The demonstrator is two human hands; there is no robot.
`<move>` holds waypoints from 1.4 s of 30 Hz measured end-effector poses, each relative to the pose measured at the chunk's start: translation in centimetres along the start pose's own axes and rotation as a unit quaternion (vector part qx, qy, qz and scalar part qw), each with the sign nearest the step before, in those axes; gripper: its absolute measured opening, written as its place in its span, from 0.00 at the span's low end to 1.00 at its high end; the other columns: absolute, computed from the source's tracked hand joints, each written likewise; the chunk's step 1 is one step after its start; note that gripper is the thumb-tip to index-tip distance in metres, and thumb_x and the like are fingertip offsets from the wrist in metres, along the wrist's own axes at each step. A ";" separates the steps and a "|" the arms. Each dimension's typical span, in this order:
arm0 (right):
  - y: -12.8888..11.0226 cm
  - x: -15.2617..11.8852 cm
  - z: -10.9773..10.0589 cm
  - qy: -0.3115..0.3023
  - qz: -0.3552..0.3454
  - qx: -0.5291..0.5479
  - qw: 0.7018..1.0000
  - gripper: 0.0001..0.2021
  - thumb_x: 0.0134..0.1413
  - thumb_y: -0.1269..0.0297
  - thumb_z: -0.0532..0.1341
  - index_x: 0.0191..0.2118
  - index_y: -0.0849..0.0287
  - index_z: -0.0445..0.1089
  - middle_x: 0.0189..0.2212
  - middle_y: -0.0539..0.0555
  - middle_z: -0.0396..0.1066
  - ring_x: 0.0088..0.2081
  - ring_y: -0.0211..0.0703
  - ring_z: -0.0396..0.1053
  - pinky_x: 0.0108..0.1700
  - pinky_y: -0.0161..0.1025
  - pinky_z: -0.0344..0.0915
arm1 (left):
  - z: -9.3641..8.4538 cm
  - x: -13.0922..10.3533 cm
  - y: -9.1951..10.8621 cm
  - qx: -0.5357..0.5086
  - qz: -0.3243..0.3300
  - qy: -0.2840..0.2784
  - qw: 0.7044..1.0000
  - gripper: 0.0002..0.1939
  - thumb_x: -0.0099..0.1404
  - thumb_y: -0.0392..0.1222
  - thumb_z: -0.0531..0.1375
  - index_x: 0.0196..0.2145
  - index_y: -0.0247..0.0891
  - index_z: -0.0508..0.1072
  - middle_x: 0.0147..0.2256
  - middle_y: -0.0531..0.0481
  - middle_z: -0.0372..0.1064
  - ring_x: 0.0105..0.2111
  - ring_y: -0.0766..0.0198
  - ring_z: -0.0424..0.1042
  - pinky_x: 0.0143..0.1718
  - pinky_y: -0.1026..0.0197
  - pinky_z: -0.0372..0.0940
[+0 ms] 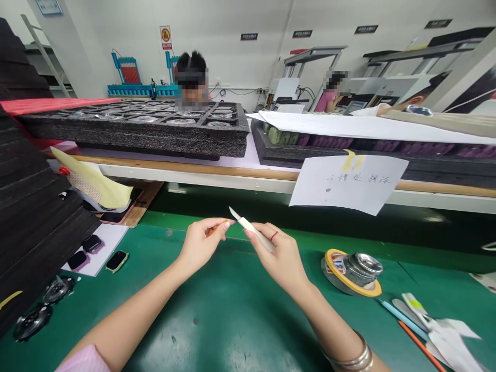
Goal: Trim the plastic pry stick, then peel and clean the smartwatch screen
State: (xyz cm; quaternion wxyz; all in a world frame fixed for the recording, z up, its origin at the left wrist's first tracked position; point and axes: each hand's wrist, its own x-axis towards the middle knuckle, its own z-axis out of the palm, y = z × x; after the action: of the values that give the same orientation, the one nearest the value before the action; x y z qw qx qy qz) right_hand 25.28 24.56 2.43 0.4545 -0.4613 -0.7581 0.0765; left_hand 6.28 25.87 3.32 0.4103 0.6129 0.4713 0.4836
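My left hand [205,238] pinches a small orange piece [212,231], mostly covered by the fingers, so its kind is unclear. In my right hand [281,253] is a craft knife [250,226] with a pale handle. Its bare blade points up and left, close to my left fingertips; whether it touches the orange piece I cannot tell. Both hands are held above the green table [217,315]. On the left lie a pale green watch case [117,261] and two purple watch cases, one of them [78,260] on white paper.
Black foam trays [155,137] stand on the shelf ahead, with a handwritten paper [349,181] hanging from its edge. A tape roll [335,276] holding a glass jar [363,268] sits at right, near an orange stick [420,345]. Stacked black foam [34,201] borders the left. Other people sit beyond.
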 end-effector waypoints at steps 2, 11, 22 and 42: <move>-0.6 -0.1 -0.4 -0.004 -0.032 0.003 0.999 0.11 0.67 0.62 0.58 0.41 0.60 0.77 0.26 0.50 0.71 0.24 0.36 0.67 0.28 0.32 0.64 | 0.1 -0.4 0.8 -0.012 0.006 -0.029 0.999 0.16 0.64 0.50 0.61 0.38 0.36 0.82 0.27 0.49 0.73 0.28 0.63 0.70 0.31 0.64 0.63; -1.5 -0.3 -1.3 0.024 -0.093 -0.026 0.995 0.10 0.66 0.64 0.60 0.43 0.62 0.77 0.26 0.50 0.69 0.23 0.34 0.63 0.26 0.32 0.61 | 0.0 -2.0 2.7 -0.013 0.029 -0.040 0.999 0.15 0.66 0.43 0.60 0.46 0.38 0.81 0.34 0.48 0.75 0.33 0.64 0.72 0.36 0.65 0.65; -1.7 -0.5 -1.0 0.033 -0.073 -0.026 0.996 0.11 0.66 0.62 0.60 0.43 0.62 0.78 0.26 0.51 0.70 0.23 0.35 0.64 0.26 0.33 0.61 | -0.1 -1.5 1.9 0.046 0.095 0.034 0.994 0.10 0.67 0.47 0.64 0.35 0.43 0.84 0.25 0.52 0.72 0.25 0.66 0.65 0.27 0.64 0.57; -5.2 0.1 -5.4 -0.025 -0.143 0.081 0.986 0.04 0.62 0.68 0.61 0.35 0.58 0.72 0.19 0.47 0.66 0.18 0.34 0.58 0.20 0.34 0.56 | -1.3 -4.4 6.4 0.079 0.286 -0.091 0.951 0.17 0.67 0.34 0.58 0.53 0.34 0.76 0.34 0.50 0.69 0.32 0.68 0.65 0.32 0.67 0.64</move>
State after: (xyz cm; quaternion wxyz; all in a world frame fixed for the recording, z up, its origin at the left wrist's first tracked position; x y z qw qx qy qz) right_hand 26.12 20.08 8.33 0.4779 -0.3079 -0.8184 0.0837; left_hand 5.76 20.23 8.76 0.2462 0.7937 0.2736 0.4843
